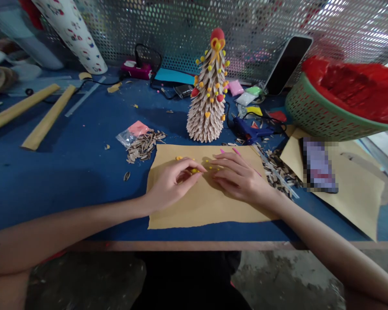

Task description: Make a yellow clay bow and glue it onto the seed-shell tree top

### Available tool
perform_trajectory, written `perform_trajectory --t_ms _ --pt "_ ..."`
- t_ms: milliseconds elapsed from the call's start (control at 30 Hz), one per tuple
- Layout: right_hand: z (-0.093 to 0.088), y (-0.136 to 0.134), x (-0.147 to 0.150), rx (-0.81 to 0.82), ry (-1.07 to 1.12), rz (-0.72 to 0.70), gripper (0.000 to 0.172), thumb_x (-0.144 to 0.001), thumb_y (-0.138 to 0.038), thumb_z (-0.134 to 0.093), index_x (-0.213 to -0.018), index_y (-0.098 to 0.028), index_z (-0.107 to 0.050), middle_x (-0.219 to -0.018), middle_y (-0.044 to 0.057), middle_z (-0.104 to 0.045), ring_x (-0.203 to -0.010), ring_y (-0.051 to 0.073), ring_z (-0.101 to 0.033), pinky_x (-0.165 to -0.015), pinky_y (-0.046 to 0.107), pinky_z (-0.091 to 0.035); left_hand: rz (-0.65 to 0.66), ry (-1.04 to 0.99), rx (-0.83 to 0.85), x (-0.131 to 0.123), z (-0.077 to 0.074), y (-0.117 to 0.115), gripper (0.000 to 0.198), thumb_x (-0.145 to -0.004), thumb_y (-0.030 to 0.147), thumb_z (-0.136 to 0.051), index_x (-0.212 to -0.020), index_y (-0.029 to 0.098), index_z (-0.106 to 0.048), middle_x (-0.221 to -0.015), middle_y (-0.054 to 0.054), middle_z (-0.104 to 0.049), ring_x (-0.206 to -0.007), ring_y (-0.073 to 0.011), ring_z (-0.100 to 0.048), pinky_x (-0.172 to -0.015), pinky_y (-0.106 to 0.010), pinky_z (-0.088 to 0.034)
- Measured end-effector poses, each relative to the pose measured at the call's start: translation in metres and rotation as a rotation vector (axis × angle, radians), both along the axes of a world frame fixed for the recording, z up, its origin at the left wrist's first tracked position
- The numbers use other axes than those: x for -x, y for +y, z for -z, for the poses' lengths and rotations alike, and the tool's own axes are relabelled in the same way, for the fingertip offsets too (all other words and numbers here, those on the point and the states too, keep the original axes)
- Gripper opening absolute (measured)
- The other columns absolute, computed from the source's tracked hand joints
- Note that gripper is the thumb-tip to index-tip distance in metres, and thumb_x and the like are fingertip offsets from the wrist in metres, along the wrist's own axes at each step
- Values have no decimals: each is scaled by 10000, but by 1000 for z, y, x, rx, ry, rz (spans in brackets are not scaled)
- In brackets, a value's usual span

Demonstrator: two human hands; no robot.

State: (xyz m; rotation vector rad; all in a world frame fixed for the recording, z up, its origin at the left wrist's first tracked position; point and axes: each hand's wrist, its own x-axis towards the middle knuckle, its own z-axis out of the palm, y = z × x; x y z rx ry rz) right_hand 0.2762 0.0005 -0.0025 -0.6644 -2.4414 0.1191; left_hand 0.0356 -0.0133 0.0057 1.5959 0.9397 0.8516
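Observation:
A sheet of tan paper [187, 211] lies on the blue table. Over its left half, my left hand [176, 181] is curled with thumb and forefinger nearly together; a bit of yellow clay [194, 171] shows between them. My right hand [237, 176] rests palm down on the paper's right half, fingers spread a little, beside small yellow balls [210, 167]. An orange-yellow piece [179, 158] lies behind my left hand. Pink sticks [236, 151] lie behind my right fingers. Beyond the paper stands a cone-shaped tree of shells [207, 116] with yellow, orange and red balls and a red top.
Seed shells [144, 146] lie left of the paper, more [278, 172] to the right. A blue glue gun [252, 129], a green basket [326, 112] with red plastic, and a leaning phone [287, 64] stand behind right. Two wooden sticks [50, 118] lie left.

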Motion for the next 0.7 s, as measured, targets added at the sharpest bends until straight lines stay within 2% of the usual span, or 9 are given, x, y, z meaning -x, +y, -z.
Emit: perform_trajectory --t_ms 267,433,567,633,700 --pt "2 -1 -6 20 87 14 209 -894 -141 -658 -1087 -219 -663 -1173 123 -720 -1163 273 -661 -1015 554 -542 33 -23 15 -1 -1 -2 143 -930 274 -624 -996 177 -706 -842 -33 -691 -722 -129 -655 -669 -236 -544" --pt "-13 -3 -4 -2 119 44 104 -905 -145 -640 -982 -212 -661 -1046 109 -731 -1036 258 -680 -933 517 -582 81 -142 88 -2 -5 -6 172 -925 217 -637 -1090 180 -609 -889 -21 -721 -695 -111 -709 -691 -218 -582" --pt "-23 -8 7 21 128 20 236 -902 -166 -672 -1136 -186 -648 -1120 142 -714 -1119 278 -653 -947 510 -580 120 -173 129 -2 -6 -7 208 -949 200 -614 -1140 202 -533 -794 17 -710 -707 -107 -721 -651 -186 -569" --pt "-23 -10 13 30 140 -6 300 -916 -187 -671 -1212 -206 -630 -1150 134 -711 -1132 269 -658 -964 507 -576 134 -195 144 -2 -5 -7 200 -963 202 -594 -1143 209 -506 -799 20 -714 -707 -108 -730 -641 -185 -562" --pt "-21 -10 19 28 162 -17 294 -924 -191 -663 -1214 -230 -634 -1156 119 -710 -1130 259 -663 -965 505 -576 143 -207 150 -2 -4 -7 183 -976 206 -571 -1138 207 -485 -818 9 -722 -711 -116 -737 -631 -193 -557"
